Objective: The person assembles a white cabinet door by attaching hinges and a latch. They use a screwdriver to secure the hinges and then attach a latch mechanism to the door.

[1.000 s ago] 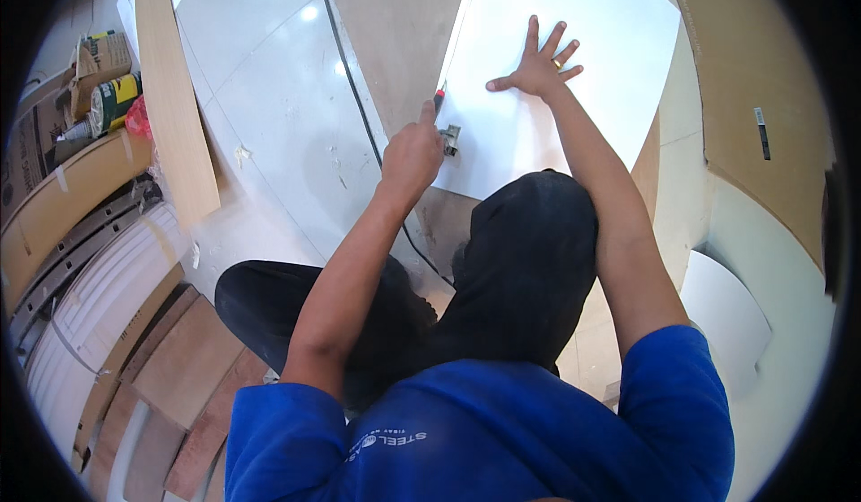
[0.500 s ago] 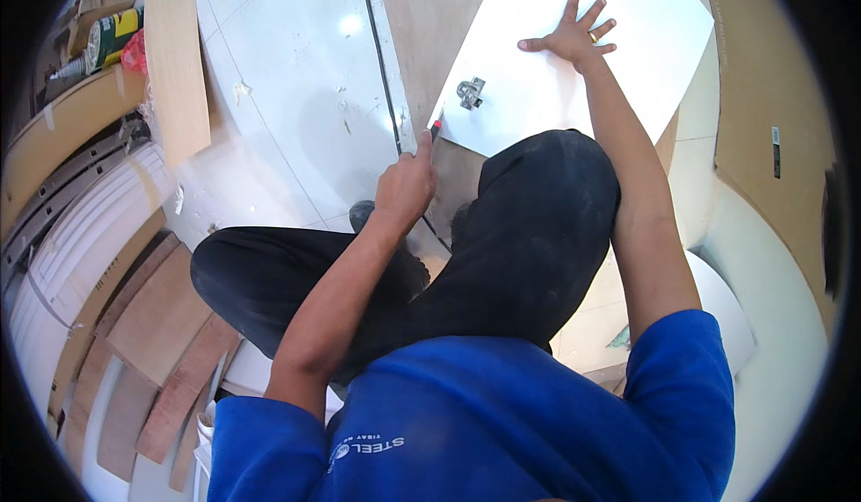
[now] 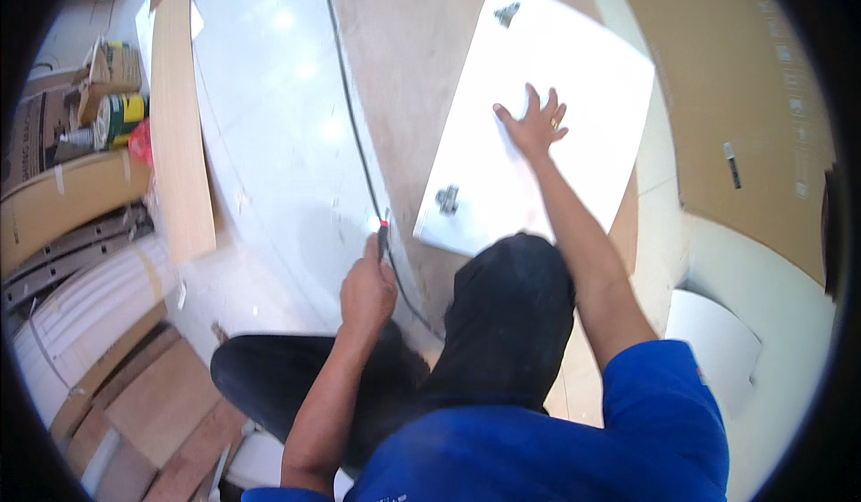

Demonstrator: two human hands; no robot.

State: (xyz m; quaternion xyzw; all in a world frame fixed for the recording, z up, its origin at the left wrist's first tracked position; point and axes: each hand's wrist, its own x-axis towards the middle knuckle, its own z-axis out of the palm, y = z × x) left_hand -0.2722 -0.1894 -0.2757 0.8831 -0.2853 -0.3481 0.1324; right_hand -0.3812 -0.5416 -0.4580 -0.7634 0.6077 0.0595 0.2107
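Note:
My left hand point(image 3: 368, 296) is closed round a slim hand tool point(image 3: 383, 237) with a dark handle and a red collar. Its thin tip points away from me, over the edge of the brown board point(image 3: 386, 62), apart from the white panel. I cannot make out what kind of tip it has. My right hand point(image 3: 535, 130) lies spread on the white panel point(image 3: 574, 62), fingers apart, a ring on one of them. Two metal cabinet hinges sit along the panel's left side: a near hinge point(image 3: 447, 200) and a far hinge point(image 3: 507, 15).
A black cable point(image 3: 345, 80) runs along the floor left of the board. A long wooden strip point(image 3: 179, 116) and stacked planks point(image 3: 161, 403) lie at left, near a can point(image 3: 117, 121). A flat cardboard sheet point(image 3: 717, 80) at right bears a marker point(image 3: 733, 165).
My left hand with the tool has moved away from the panel's near corner. My right hand stays spread on the panel. The view has shifted, bringing the far hinge into sight.

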